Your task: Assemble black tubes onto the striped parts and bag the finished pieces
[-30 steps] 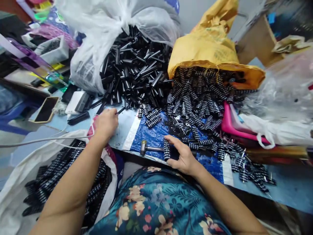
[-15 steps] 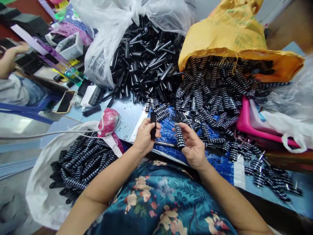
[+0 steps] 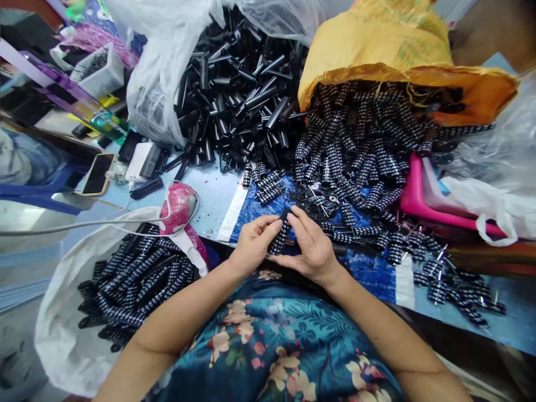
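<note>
In front of my body both hands meet on a short black cylinder (image 3: 280, 237) with rows of white squares, held tilted. My right hand (image 3: 312, 245) grips it from the right, fingertips at its top and thumb by its lower end. My left hand (image 3: 255, 240) pinches at its upper left, where a plain black strip (image 3: 285, 214) shows against the cylinder. The fingers partly cover both pieces, so I cannot tell whether they are joined. Just beyond lie more patterned cylinders (image 3: 269, 190) on blue sheeting (image 3: 247, 211).
Plain black tubes (image 3: 226, 106) spill from a clear plastic bag (image 3: 157, 95). A yellow sack (image 3: 377, 44) spills patterned cylinders. A white sack (image 3: 54, 335) at lower left holds more. A pink bin (image 3: 439, 209) stands right; a phone (image 3: 98, 174) and a cable (image 3: 84, 233) are left.
My hands have come together, bringing the black strip and the patterned cylinder into contact. The view has shifted slightly, and the other person's hand at far left is out of sight.
</note>
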### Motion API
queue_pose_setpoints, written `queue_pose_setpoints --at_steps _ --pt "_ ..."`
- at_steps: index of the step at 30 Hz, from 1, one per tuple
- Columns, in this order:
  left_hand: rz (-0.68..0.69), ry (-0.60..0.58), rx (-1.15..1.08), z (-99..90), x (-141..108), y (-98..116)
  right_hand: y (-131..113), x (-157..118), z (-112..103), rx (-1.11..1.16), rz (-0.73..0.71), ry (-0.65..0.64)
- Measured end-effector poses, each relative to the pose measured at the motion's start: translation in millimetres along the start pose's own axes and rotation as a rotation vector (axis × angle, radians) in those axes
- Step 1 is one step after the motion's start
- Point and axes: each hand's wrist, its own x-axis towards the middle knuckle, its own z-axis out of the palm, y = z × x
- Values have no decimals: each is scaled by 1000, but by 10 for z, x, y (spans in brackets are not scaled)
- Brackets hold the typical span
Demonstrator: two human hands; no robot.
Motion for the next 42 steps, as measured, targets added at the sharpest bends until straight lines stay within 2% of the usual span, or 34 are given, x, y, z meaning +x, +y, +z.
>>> queue_pose_setpoints --at_steps 3,5,7,8,10,13,15,17,20,25,27,29,30,34,36,38,40,42 --pt "10 -99 141 -47 15 33 2 -54 38 -57 -6 -36" --pt "-76 -176 115 -65 30 28 13 -70 62 -79 -5 -59" --pt "-153 -183 44 -107 53 9 29 -85 75 -61 11 -73" --pt "-138 -158 38 -148 71 3 37 -99 76 -52 22 -94" --pt "35 -77 170 -283 126 16 45 -149 63 -66 50 -179" --pt "369 45 622 -589 243 98 41 -249 6 -141 110 -342" --pt "430 62 893 -791 318 161 42 -281 -49 -160 156 -339" --pt "399 12 1043 -931 377 201 54 -250 -87 -146 197 -248" --pt "309 -99 1091 -996 435 223 74 -103 -58 -123 217 -137" --pt "221 -184 998 -956 516 270 43 116 86 -188 166 -321" --pt "195 -213 993 -961 572 303 1 135 93 -130 137 -269" --pt "153 -254 1000 -975 642 327 -56 125 92 -37 64 -176" --pt "132 -276 996 -979 678 329 -88 114 98 -7 19 -169" --pt "97 -302 969 -932 768 305 -200 66 161 -47 -61 -366" --pt "131 -279 979 -912 732 348 -208 45 160 -35 -55 -356" --pt "156 -280 1010 -976 612 492 -165 12 111 20 -54 -276" --pt "95 -373 1052 -1162 427 734 -84 -44 35 33 -32 -243" --pt "-129 -675 1073 -1419 235 1003 5 -115 -21 -20 22 -267"
